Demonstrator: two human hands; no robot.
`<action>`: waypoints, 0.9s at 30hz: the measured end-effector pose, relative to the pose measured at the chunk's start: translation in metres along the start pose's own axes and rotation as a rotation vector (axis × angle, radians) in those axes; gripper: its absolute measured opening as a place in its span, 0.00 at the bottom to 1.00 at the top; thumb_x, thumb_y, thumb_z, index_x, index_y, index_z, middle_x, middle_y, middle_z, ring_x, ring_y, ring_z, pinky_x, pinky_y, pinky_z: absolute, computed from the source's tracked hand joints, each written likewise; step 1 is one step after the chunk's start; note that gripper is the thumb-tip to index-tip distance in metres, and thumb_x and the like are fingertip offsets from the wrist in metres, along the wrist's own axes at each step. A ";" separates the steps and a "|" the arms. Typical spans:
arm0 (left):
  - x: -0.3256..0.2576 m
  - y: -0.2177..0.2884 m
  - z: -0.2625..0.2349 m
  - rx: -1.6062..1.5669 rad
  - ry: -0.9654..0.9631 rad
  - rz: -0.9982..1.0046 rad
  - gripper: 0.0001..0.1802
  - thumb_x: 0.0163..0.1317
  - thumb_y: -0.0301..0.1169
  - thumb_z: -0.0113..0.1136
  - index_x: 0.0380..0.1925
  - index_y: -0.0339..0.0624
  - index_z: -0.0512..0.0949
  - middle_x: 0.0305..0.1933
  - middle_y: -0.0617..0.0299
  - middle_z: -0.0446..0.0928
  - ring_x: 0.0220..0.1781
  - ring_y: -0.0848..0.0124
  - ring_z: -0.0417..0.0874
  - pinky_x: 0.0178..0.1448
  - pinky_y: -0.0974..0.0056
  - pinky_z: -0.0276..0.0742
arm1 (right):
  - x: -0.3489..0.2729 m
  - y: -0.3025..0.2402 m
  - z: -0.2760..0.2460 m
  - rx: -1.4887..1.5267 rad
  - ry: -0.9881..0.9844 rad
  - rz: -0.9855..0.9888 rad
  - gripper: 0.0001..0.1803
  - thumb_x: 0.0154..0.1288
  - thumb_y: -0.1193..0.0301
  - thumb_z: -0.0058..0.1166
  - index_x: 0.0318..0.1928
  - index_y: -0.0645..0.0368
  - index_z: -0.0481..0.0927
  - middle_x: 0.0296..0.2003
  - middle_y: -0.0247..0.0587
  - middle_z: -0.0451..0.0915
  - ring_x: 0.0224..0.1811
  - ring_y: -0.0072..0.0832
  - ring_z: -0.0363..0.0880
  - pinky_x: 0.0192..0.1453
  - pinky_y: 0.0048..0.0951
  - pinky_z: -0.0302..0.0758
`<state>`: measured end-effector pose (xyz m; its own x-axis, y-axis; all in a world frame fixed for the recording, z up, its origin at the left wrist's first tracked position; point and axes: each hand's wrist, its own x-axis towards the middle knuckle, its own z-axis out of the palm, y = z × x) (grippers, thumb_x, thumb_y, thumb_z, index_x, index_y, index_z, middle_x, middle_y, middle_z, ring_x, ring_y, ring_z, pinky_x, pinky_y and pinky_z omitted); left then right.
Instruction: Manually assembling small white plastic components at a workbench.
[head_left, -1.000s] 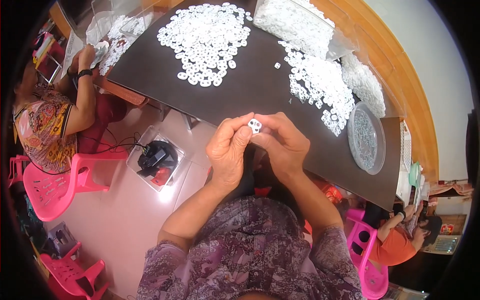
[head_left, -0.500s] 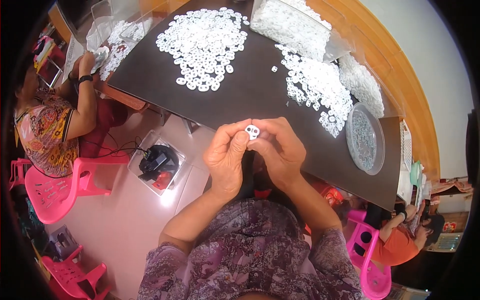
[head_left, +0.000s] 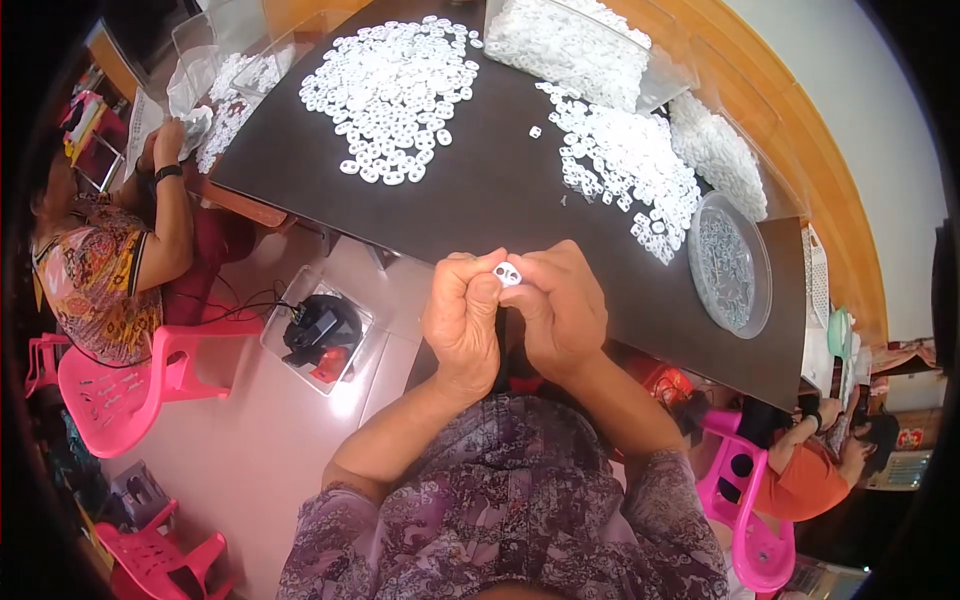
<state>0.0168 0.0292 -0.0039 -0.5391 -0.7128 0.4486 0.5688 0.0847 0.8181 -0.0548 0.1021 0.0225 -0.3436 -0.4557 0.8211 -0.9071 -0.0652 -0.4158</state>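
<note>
Above my lap, in front of the dark table's near edge, a small white plastic piece with two holes (head_left: 508,273) is pinched between my hands. My left hand (head_left: 463,325) grips its left side between thumb and forefinger, with the other fingers curled in. From the other side, the thumb and fingers of my right hand (head_left: 562,308) press on it. Fingertips hide its edges, and I cannot tell whether it is one part or two pressed together. Beyond my hands lie a heap of white oval two-holed pieces (head_left: 395,90) and a heap of smaller white pieces (head_left: 635,160).
Clear bins of white pieces (head_left: 570,50) line the back of the dark table (head_left: 480,190). A round clear tub (head_left: 746,332) of small metal screws stands at right. One person (head_left: 110,260) works at left, another (head_left: 805,480) sits at right. Pink chairs (head_left: 110,400) and a floor bin (head_left: 350,375) stand nearby.
The small white piece has tilted between my fingers and shows a flatter outline. Both hands still hold it. The whole view has shifted slightly.
</note>
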 end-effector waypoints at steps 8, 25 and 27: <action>0.001 -0.005 0.004 0.051 -0.005 0.068 0.08 0.67 0.27 0.49 0.40 0.32 0.73 0.31 0.64 0.68 0.30 0.78 0.67 0.33 0.75 0.66 | -0.002 0.004 -0.001 0.003 0.019 -0.010 0.11 0.54 0.77 0.58 0.38 0.68 0.75 0.29 0.45 0.76 0.26 0.36 0.72 0.26 0.30 0.68; -0.003 -0.018 0.023 0.068 0.057 -0.081 0.07 0.67 0.27 0.49 0.35 0.33 0.72 0.30 0.63 0.69 0.28 0.79 0.68 0.31 0.74 0.66 | -0.009 0.018 -0.010 -0.043 -0.005 0.045 0.09 0.55 0.80 0.52 0.39 0.65 0.75 0.29 0.44 0.77 0.26 0.36 0.71 0.29 0.32 0.68; 0.002 -0.016 0.025 0.062 0.030 -0.076 0.07 0.67 0.26 0.48 0.36 0.33 0.72 0.30 0.62 0.70 0.29 0.79 0.69 0.32 0.74 0.67 | -0.003 0.017 -0.017 -0.108 -0.103 0.121 0.10 0.55 0.79 0.53 0.39 0.63 0.76 0.32 0.44 0.77 0.30 0.38 0.72 0.32 0.33 0.69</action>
<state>-0.0088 0.0434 -0.0072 -0.5603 -0.7390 0.3740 0.4868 0.0715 0.8706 -0.0737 0.1175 0.0195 -0.4305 -0.5431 0.7209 -0.8832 0.0887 -0.4605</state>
